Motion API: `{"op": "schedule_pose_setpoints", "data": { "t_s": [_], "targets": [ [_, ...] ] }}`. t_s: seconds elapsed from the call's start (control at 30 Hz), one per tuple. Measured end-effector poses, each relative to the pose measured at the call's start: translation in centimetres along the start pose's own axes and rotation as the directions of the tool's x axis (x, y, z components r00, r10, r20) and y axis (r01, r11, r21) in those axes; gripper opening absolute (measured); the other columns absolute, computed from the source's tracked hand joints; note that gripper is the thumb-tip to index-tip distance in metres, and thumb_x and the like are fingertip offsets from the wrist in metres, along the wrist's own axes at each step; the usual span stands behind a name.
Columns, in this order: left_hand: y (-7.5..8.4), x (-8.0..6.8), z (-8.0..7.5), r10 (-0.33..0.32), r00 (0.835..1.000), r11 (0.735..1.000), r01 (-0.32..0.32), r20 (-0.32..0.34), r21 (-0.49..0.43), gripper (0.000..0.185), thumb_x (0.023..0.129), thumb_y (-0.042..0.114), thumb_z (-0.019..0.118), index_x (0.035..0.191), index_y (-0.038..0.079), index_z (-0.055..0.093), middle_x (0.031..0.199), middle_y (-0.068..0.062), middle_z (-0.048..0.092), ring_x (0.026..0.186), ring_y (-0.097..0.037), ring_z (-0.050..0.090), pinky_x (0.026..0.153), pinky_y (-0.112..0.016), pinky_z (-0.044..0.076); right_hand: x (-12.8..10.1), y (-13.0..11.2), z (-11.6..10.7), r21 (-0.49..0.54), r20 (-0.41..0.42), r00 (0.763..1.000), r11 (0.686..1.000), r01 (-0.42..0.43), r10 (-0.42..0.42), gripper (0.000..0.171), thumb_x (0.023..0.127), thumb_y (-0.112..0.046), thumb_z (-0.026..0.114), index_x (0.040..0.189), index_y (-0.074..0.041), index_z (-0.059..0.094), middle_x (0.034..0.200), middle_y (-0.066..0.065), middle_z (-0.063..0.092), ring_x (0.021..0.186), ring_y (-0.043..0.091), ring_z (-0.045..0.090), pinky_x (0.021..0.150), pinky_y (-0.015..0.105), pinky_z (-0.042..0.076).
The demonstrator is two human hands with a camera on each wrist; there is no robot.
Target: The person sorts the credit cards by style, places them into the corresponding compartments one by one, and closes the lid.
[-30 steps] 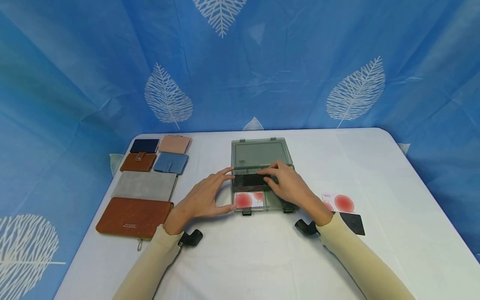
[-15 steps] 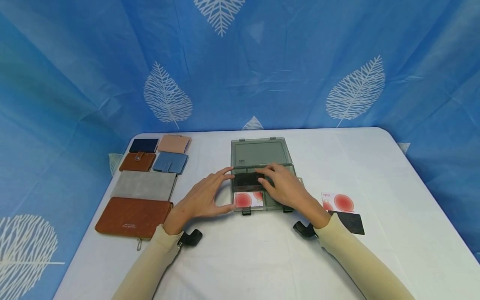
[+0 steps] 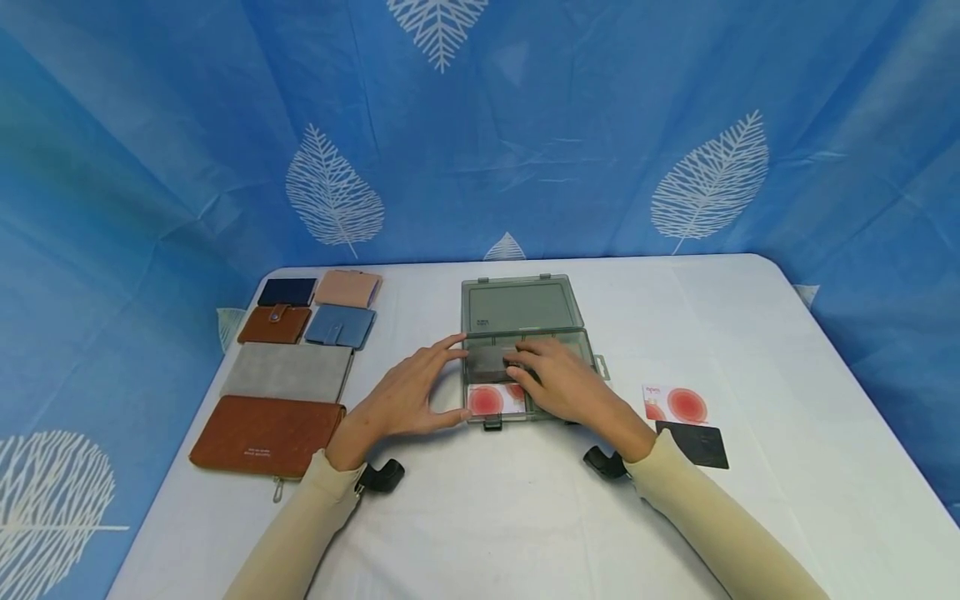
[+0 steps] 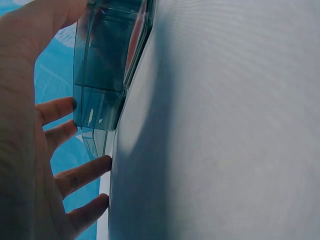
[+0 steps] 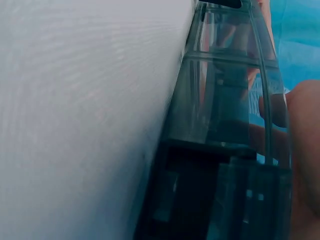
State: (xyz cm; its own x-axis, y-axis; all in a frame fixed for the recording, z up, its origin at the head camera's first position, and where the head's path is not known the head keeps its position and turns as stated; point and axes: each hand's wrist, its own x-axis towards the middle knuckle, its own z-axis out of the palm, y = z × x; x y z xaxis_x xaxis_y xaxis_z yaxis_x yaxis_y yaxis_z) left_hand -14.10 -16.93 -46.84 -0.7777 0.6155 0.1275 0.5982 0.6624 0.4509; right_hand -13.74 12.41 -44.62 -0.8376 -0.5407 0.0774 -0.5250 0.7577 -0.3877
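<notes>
A translucent grey-green compartment box [image 3: 573,343] lies on the table with its lid [image 3: 521,304] opened backward. My left hand [image 3: 408,396] is spread along the box's left side, thumb near the front corner and fingertips farther back. The left wrist view shows the thumb and a fingertip at the top edge of that side wall [image 4: 102,65]. My right hand [image 3: 566,382] reaches into the box, bent fingertips over the right end of a black card [image 3: 483,364] in the middle-left compartment. A white card with red circles [image 3: 487,400] sits in the front-left compartment.
To the right lie another white card with red circles [image 3: 678,404] and a black card [image 3: 697,444]. On the left are a brown zip wallet [image 3: 266,433], a grey wallet [image 3: 292,371], a blue wallet [image 3: 341,325], a brown snap wallet [image 3: 273,323], a pink wallet [image 3: 348,287] and a navy one [image 3: 287,291].
My right hand has moved left and toward me; the black card it held has shifted left and now lies lower in the compartment. My left hand has stayed at the box's left side.
</notes>
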Motion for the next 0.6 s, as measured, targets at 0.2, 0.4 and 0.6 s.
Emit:
{"op": "schedule_pose_setpoints", "data": {
  "t_s": [0.2,0.4,0.6],
  "targets": [
    [0.0,0.0,0.1,0.019,1.000,1.000,-0.019,-0.020,0.004,0.093,0.088,0.060,0.078,0.161,0.011,0.048,0.176,-0.004,0.030,0.148,-0.034,0.050,0.113,-0.063,0.046,0.0,-0.3,0.3,-0.036,-0.009,0.999,0.999,-0.032,0.032,0.044,0.114,-0.039,0.055,0.132,-0.006,0.077,0.149,0.020,0.063,0.143,0.042,0.053,0.119,0.062,0.040],
    [0.0,0.0,0.2,-0.007,1.000,1.000,0.007,-0.004,-0.003,0.094,0.087,0.062,0.077,0.163,0.015,0.046,0.178,0.000,0.026,0.149,-0.033,0.048,0.114,-0.063,0.045,0.0,-0.2,0.4,-0.023,0.003,0.999,0.998,-0.054,0.054,0.044,0.115,-0.039,0.052,0.129,-0.006,0.079,0.145,0.019,0.064,0.143,0.041,0.054,0.120,0.062,0.038],
    [0.0,0.0,0.1,0.016,1.000,1.000,-0.016,-0.015,0.005,0.093,0.088,0.060,0.078,0.161,0.011,0.047,0.177,-0.003,0.029,0.148,-0.034,0.049,0.113,-0.063,0.046,-0.1,0.0,-1.0,0.009,-0.028,0.998,0.999,-0.053,0.053,0.038,0.112,-0.036,0.059,0.134,-0.009,0.076,0.146,0.020,0.063,0.140,0.042,0.056,0.112,0.062,0.047]
  ]
}}
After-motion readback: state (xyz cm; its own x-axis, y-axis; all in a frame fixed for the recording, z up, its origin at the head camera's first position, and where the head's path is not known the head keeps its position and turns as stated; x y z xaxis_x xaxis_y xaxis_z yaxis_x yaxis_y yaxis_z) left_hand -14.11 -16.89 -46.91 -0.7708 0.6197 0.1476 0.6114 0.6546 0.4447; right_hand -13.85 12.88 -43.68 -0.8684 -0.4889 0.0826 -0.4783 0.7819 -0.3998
